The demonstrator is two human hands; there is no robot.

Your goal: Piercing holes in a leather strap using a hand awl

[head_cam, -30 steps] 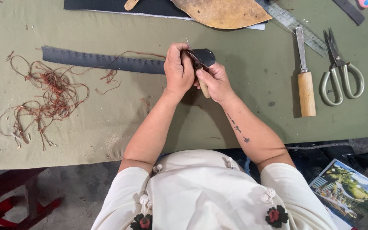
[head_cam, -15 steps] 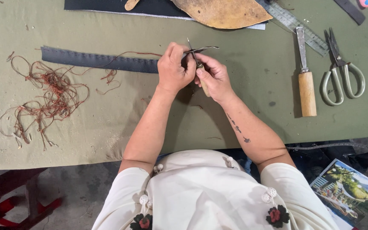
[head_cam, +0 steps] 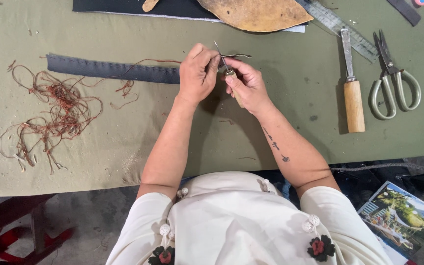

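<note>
Gripping a dark strip and an awl, both hands work mid-surface; thread tangle left, scissors right

Table under the hands: matt olive cloth. Strip left of them: dark matt leather. Knife to their right: smooth wooden handle, dull metal blade.

Colourful printed leaflet, floor, lower right
</note>
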